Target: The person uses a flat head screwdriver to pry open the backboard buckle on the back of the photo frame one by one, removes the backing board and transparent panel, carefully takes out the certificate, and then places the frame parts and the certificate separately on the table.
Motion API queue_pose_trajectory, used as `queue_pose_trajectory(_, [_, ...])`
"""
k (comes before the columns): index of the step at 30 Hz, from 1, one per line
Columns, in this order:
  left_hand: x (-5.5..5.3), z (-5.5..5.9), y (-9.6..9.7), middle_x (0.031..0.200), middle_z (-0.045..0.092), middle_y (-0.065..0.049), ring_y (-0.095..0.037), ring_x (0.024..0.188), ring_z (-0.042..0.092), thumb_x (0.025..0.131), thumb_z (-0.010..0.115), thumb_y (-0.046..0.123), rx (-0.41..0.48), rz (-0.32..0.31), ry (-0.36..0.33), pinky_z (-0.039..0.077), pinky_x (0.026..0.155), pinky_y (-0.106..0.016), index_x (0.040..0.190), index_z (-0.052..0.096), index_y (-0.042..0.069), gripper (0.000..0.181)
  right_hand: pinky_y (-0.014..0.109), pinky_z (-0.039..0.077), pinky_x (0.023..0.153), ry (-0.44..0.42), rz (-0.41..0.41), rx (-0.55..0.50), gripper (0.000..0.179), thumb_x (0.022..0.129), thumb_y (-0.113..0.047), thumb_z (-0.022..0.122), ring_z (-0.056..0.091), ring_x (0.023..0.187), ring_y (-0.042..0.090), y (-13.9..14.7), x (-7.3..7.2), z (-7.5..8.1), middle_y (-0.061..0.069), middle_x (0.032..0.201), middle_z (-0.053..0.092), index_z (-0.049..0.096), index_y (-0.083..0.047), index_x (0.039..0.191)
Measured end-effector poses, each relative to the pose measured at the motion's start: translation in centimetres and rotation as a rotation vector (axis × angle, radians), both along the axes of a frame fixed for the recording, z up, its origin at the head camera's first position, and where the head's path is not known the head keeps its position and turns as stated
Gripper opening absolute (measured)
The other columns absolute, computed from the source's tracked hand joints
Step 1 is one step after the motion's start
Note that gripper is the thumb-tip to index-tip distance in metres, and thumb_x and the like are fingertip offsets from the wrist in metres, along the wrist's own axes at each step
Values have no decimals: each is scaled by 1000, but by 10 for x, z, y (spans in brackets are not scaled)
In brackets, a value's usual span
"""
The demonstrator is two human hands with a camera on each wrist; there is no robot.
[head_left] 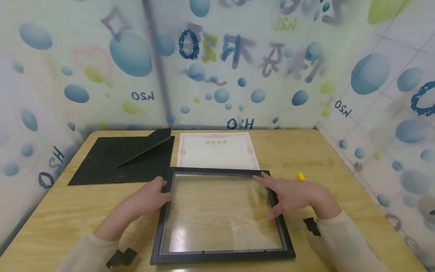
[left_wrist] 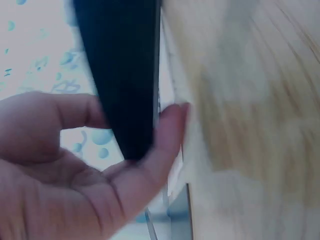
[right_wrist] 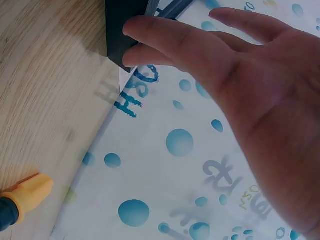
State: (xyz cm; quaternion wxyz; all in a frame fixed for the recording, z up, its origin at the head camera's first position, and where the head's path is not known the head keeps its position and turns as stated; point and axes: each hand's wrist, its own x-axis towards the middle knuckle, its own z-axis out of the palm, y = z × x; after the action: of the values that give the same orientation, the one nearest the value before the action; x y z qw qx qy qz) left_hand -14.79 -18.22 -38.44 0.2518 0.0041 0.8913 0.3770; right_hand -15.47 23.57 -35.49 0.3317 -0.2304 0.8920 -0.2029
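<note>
A black picture frame (head_left: 222,258) with a clear pane (head_left: 221,215) lies toward the table's front in the head view. My left hand (head_left: 147,198) holds its left side, and the left wrist view has the thumb on one face and fingers (left_wrist: 167,132) curled under the dark frame edge (left_wrist: 127,65). At the upper right corner is my right hand (head_left: 292,193), fingers stretched along the top bar and thumb over the right side. Seen from the right wrist, fairly straight fingertips (right_wrist: 134,30) touch the frame's corner (right_wrist: 118,42).
Behind to the left lies a black frame backing (head_left: 102,158), its stand flap (head_left: 149,147) raised. A white certificate (head_left: 217,153) with a pink border lies behind the frame. Beyond my right hand is a small yellow-and-dark object (right_wrist: 32,195). Patterned walls (head_left: 210,90) border the table (head_left: 289,151).
</note>
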Motion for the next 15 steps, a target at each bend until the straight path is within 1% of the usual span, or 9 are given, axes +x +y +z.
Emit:
queue_pose_trajectory(1, [1,1,-1,109,62,-22,-20,81,64,104,60,14,74,23,-5,59,69,-35,133,43,-10,42,63,34,125,0,1,4,115,88,-38,88,26,162,46,0,-1,1,22,179,5,14,-14,173])
queue_pose_trajectory(3, [1,4,-5,114,63,-24,-21,85,69,104,58,12,249,67,-39,63,74,-39,143,29,-8,52,64,32,126,-1,1,5,115,88,-37,88,23,163,47,-1,-3,3,22,179,5,14,-13,173])
queue_pose_trajectory(4, [0,5,-8,114,64,-23,-22,86,72,104,57,11,336,83,-61,64,76,-40,146,22,-6,57,64,32,126,1,8,0,114,89,-37,87,22,163,47,-2,-4,3,23,179,4,14,-12,172])
queue_pose_trajectory(5, [-1,6,-12,109,66,-22,-22,84,74,104,56,10,423,98,-86,65,78,-41,148,16,-4,61,64,31,126,8,12,-3,114,89,-38,87,22,163,47,-2,-4,3,23,179,5,14,-12,172])
queue_pose_trajectory(7, [-4,8,-18,104,68,-18,-22,82,77,105,54,10,564,120,-139,66,81,-41,152,5,0,69,64,31,127,23,19,-15,113,89,-39,87,22,163,46,-3,-6,2,23,179,6,15,-12,172])
queue_pose_trajectory(9, [-8,9,-23,105,67,-15,-19,81,78,106,54,11,652,136,-178,66,84,-39,156,-2,3,76,64,31,127,36,12,-23,113,89,-41,86,22,163,46,-4,-6,1,23,179,8,16,-12,172])
queue_pose_trajectory(11, [-11,9,-26,113,65,-16,-17,82,77,107,53,13,704,151,-205,66,86,-38,160,-6,4,80,63,31,127,35,-17,-29,112,90,-44,86,23,164,44,-6,-3,-1,21,179,8,17,-14,172])
queue_pose_trajectory(12, [-12,9,-27,118,62,-16,-16,83,77,107,52,14,723,157,-217,66,87,-37,162,-7,5,81,63,31,127,37,-31,-29,111,90,-45,85,22,164,44,-8,-1,-1,21,179,8,17,-14,172])
queue_pose_trajectory(15, [-13,11,-28,122,58,-16,-16,84,76,106,49,12,782,162,-241,66,89,-36,164,-8,6,82,61,34,126,62,-56,-12,106,92,-51,81,22,165,41,-19,12,5,16,180,8,20,-18,172])
